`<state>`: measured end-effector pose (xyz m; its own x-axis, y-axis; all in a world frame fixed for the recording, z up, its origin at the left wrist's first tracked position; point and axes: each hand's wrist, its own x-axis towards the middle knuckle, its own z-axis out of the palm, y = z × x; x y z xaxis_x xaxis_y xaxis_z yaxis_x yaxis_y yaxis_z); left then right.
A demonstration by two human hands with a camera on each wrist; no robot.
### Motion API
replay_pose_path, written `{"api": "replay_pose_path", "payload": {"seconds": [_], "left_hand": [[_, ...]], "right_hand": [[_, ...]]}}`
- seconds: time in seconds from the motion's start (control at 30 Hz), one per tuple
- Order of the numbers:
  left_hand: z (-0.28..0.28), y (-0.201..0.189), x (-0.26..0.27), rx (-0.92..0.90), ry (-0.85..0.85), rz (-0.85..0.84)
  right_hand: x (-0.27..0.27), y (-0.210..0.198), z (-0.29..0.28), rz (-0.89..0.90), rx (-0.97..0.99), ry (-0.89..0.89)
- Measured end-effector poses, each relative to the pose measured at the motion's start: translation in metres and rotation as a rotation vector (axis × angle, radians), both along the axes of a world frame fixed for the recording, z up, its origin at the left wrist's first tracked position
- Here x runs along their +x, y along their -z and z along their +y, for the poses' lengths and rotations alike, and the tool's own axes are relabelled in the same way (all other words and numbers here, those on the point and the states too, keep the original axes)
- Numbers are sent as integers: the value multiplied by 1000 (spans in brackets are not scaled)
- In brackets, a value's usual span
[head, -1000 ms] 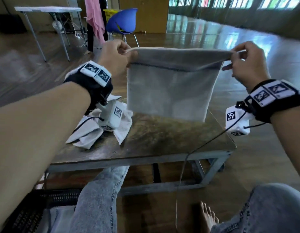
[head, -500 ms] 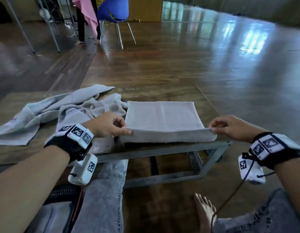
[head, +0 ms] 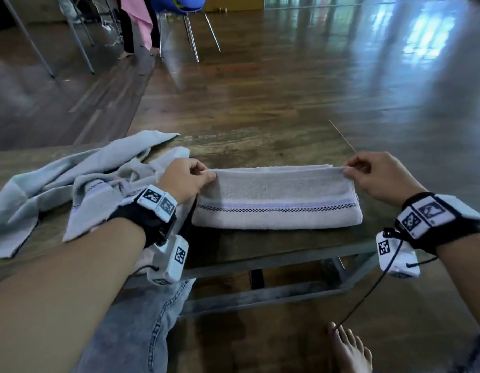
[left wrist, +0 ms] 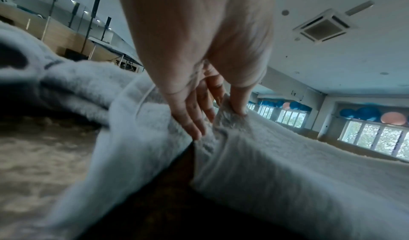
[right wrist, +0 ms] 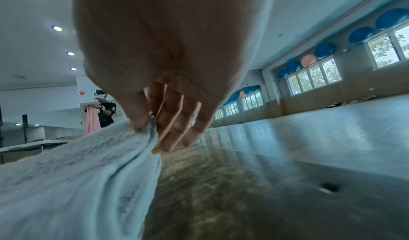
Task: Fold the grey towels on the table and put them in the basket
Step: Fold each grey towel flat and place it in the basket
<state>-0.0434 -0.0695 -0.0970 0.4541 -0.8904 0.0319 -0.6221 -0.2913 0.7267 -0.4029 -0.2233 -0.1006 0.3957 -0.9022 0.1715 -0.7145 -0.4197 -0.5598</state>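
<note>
A grey towel (head: 276, 196) with a dark checked stripe lies folded into a long band near the front edge of the low table (head: 260, 246). My left hand (head: 206, 175) pinches its far left corner and my right hand (head: 347, 170) pinches its far right corner. In the left wrist view the thumb and fingers of the left hand (left wrist: 225, 114) nip the towel (left wrist: 287, 165) edge. In the right wrist view the right hand (right wrist: 150, 123) pinches the towel (right wrist: 77, 173) corner the same way. The basket is out of view.
A heap of unfolded grey towels (head: 80, 179) lies on the left of the table, just behind my left wrist. My knee in jeans (head: 136, 327) and a bare foot (head: 349, 348) are below the table's front edge. A blue chair (head: 179, 6) and a person stand far back.
The towel hung in the air between both hands, then lay flat on the table. Both hands have since carried its near edge over to the far edge, halving it into a narrow band.
</note>
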Motion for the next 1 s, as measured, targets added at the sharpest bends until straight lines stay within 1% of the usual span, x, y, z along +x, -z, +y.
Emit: {"api": "replay_pose_path", "payload": {"seconds": [0.07,0.13,0.2,0.27,0.33,0.47,0.6,0.63,0.67,0.73,0.8,0.87,0.93,1.0], "left_hand": [[-11,9,4,-11,-61,-78],[-19,14,8,8,-97,-139],[-25,15,11,62,-76,-213],[-28,12,13,108,-49,-254],[-28,11,15,135,-46,-260],[-21,10,14,138,-51,-243],[-14,-8,9,250,59,-219],[-12,-15,8,234,76,-214],[-11,-22,6,174,79,-217],[-5,-38,2,-23,41,-235],[3,-53,-1,-229,12,-221],[13,-66,-2,-380,32,-212],[25,-69,-2,-472,50,-206],[36,-60,-3,-482,50,-198]], "right_hand": [[14,3,-14,12,-25,35],[28,5,-27,16,-20,29],[37,7,-35,59,23,-3],[42,10,-37,149,55,-39],[42,12,-34,183,57,-29],[39,4,-24,171,88,-33],[33,-12,-9,214,91,-13],[32,-17,-6,190,68,3],[31,-23,-2,149,34,18],[28,-35,5,41,-88,40],[24,-47,10,-117,-254,64],[18,-56,17,-292,-373,58],[8,-58,23,-407,-401,20],[-4,-52,27,-427,-363,-40]]}}
